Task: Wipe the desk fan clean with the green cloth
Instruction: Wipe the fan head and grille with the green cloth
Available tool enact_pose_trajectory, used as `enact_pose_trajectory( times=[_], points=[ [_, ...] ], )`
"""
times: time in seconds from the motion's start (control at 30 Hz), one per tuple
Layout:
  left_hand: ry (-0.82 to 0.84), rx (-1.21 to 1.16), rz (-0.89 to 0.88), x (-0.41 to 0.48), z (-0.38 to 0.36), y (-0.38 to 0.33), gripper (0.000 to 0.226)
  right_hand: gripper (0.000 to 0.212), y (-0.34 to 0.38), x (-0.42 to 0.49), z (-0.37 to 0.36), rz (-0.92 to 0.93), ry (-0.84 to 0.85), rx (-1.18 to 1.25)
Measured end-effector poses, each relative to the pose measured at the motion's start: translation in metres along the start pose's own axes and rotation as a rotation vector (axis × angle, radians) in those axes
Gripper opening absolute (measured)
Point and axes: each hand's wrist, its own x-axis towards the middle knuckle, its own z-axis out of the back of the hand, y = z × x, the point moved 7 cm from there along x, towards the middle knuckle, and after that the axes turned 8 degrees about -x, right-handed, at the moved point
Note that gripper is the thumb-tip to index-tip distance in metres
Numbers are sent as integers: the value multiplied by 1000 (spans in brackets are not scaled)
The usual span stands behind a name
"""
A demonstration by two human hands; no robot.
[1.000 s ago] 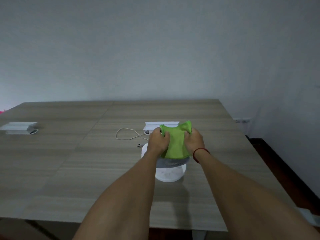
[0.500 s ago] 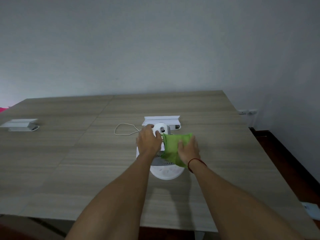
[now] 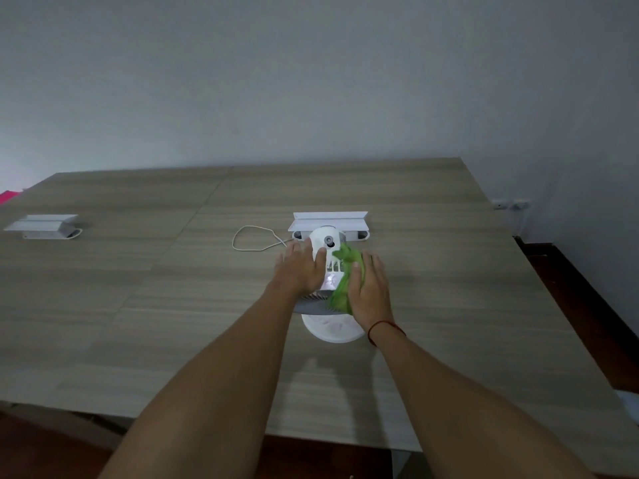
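A small white desk fan point(image 3: 328, 242) stands on the wooden table point(image 3: 173, 305), its round base point(image 3: 332, 330) toward me and its grey grille just above the base. My left hand point(image 3: 301, 269) lies flat against the fan's left side, fingers spread, steadying it. My right hand point(image 3: 370, 292) presses the bunched green cloth point(image 3: 345, 271) against the fan's right side. The cloth covers part of the motor housing and grille. The fan's rear knob shows at the top.
A white cord point(image 3: 252, 240) loops from the fan toward a white power box point(image 3: 330, 221) just behind it. A second white box point(image 3: 41, 226) sits at the table's far left. The table's right edge drops to a dark floor point(image 3: 587, 323).
The cloth has come off the top of the fan and gone to its right side under my right hand. My left hand let go of the cloth and now rests on the fan's left side.
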Motion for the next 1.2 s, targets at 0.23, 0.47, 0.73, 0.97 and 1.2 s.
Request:
enact_pose_trajectory(
  times=[0.23,0.47,0.73,0.97,1.2],
  points=[
    [-22,-78,-47,6,-9,3,57,48,-47,5,-2,-478,-105,363],
    [-26,-85,12,12,-12,14,61,45,-27,1,1,-391,-154,314],
    [-27,-146,10,15,-14,17,59,68,8,2,-1,-58,-142,123],
    [-51,-181,-26,14,-13,16,57,42,-24,25,-2,-310,9,280],
    [3,-138,-59,25,-15,21,71,50,-73,28,-25,-715,107,478]
  ],
)
